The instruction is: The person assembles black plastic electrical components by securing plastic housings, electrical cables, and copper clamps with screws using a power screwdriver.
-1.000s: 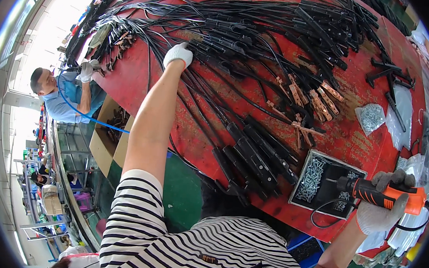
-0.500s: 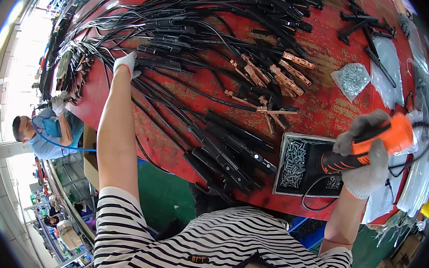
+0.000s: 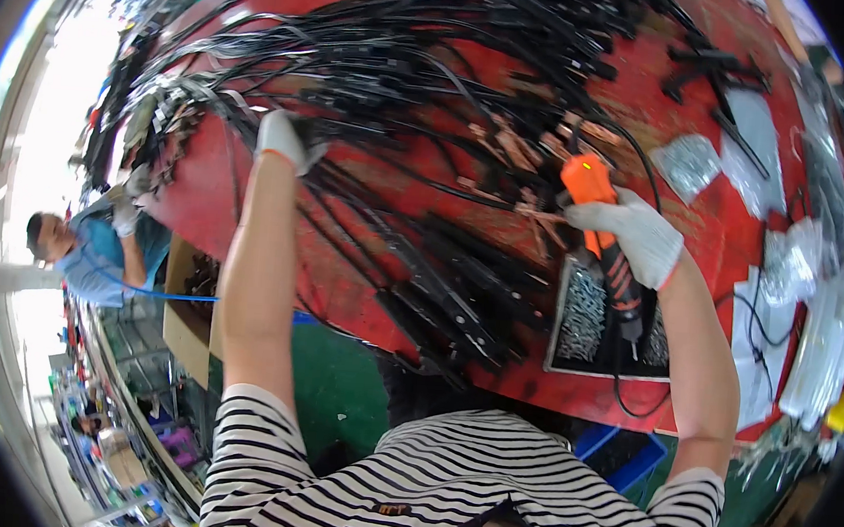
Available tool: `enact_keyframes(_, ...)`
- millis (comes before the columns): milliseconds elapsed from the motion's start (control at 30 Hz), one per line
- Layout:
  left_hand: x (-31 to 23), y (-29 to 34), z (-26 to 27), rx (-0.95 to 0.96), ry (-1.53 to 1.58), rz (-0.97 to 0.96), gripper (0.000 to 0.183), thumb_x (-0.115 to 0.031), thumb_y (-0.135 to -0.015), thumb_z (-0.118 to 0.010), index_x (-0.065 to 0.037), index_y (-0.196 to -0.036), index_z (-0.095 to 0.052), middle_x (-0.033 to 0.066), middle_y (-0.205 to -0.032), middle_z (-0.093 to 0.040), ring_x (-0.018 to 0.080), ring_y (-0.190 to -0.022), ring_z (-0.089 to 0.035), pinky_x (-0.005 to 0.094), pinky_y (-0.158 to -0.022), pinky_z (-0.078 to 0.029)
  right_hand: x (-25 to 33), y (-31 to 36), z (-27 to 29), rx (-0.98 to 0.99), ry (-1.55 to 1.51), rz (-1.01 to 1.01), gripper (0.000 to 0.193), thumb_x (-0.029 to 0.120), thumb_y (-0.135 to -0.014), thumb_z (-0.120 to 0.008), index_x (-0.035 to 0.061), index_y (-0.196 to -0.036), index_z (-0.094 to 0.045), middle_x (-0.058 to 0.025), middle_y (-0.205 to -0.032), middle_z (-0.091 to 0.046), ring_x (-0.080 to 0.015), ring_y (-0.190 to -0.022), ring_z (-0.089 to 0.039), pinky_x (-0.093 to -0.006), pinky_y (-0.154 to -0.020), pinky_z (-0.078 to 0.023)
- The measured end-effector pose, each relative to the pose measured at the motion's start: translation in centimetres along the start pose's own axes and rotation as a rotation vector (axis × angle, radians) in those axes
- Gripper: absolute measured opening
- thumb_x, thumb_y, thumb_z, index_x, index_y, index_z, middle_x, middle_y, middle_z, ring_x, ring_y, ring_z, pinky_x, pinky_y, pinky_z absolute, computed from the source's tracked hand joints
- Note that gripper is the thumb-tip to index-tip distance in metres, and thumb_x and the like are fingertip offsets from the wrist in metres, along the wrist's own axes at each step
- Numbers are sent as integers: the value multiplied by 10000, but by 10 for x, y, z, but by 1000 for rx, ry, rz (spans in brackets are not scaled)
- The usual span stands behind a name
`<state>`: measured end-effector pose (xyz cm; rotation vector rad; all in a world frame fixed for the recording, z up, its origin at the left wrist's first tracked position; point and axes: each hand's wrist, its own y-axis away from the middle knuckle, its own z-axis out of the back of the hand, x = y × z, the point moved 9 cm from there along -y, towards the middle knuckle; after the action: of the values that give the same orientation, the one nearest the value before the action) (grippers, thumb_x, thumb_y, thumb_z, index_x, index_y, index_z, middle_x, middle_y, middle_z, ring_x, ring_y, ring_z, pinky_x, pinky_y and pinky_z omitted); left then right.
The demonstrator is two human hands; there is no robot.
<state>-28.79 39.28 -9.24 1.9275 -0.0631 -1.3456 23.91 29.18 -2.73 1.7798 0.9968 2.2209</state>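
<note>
My right hand (image 3: 631,234), in a whitish glove, grips an orange and black electric screwdriver (image 3: 625,278). Its bit points down over a tray (image 3: 556,317) of small silver screws (image 3: 583,319), apart from my left hand. Over the near side of the cable bundle, my left hand (image 3: 284,142), gloved with a darker palm side, touches black cables and black handles (image 3: 358,132); its fingers are blurred and partly hidden. Long black clamp handles (image 3: 439,294) on cables lie in front of it. Copper-coloured clamp jaws (image 3: 508,147) rest on the red table, left of the screwdriver.
More black cables (image 3: 291,34) spread across the red table (image 3: 341,297). A bag of screws (image 3: 686,166), plastic bags (image 3: 818,340) and black clamp parts (image 3: 714,73) lie on the right. At the left, a co-worker (image 3: 100,251) handles cable ends beside a cardboard box (image 3: 187,306).
My right hand has swung the screwdriver left and turned it from lying sideways to bit-down. My left hand has shifted slightly right along the cables.
</note>
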Motion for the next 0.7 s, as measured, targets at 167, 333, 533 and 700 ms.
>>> enact_keyframes(167, 25, 54, -85, 263, 543, 32, 228, -250, -976, -496, -100, -1024, -661, 115, -992, -713, 347, -970, -657, 593, -953, -497, -9, 3, 2, 45, -340, 55, 324, 238, -938, -681, 36, -1190, -662, -20, -903, -695, -138, -699, -687, -262, -589, -557)
enact_keyframes(333, 42, 125, -131, 203, 718, 70, 228, -298, -1050, -588, -93, -959, -548, 82, -806, -615, 271, -718, -667, 467, -691, -646, 9, 28, -36, 167, -335, 65, 454, 273, -906, -642, 9, -1274, -609, -130, -948, -733, -200, -548, -674, -309, -464, -561)
enact_keyframes(533, 42, 217, -158, 267, 799, 72, 275, -312, -1057, -586, -94, -914, -500, 45, -736, -548, 240, -591, -626, 420, -591, -628, 21, 47, -94, 309, -345, 161, 602, 269, -878, -648, -18, -1394, -526, -178, -944, -738, -229, -567, -689, -326, -488, -577)
enact_keyframes(700, 38, 254, -132, 304, 871, 59, 306, -317, -1053, -607, -73, -934, -465, 61, -720, -532, 244, -580, -604, 402, -589, -608, 34, 48, -125, 331, -486, 212, 612, 239, -835, -702, -15, -1367, -537, -155, -847, -707, -259, -570, -679, -357, -523, -571)
